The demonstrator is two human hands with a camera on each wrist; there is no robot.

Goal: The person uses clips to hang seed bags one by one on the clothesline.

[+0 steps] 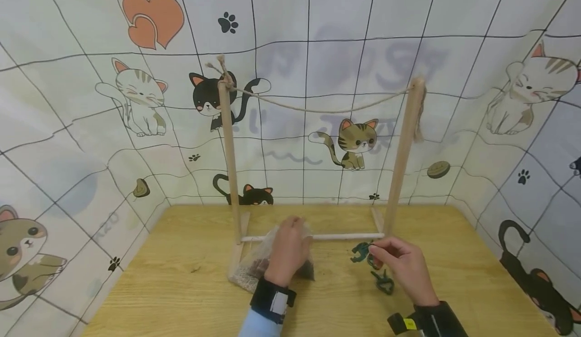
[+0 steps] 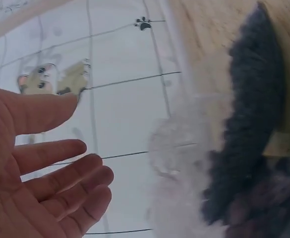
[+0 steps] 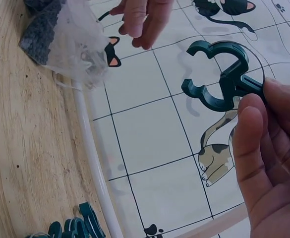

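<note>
My right hand [image 1: 404,264] pinches a dark green plastic plant clip [image 3: 224,79] between thumb and fingers, by its handle end. The clip's curved prongs stand apart. Below that hand, other green clips [image 1: 384,282] lie on the wooden table. My left hand [image 2: 60,173] has its fingers loosely extended and holds nothing in its wrist view. Beside it stands a clear plastic bag [image 1: 258,254], which it overlaps in the head view. Through the film show a dark grey fuzzy piece [image 2: 254,109], a reddish-brown part and pale speckled material at the bottom.
A wooden frame stands behind the hands, with a left post [image 1: 230,160], a right post [image 1: 403,160] and a white rod [image 1: 347,236] low between them. A slack twine [image 1: 313,110] joins the post tops. Cat-printed cloth [image 1: 290,160] surrounds the table [image 1: 181,276].
</note>
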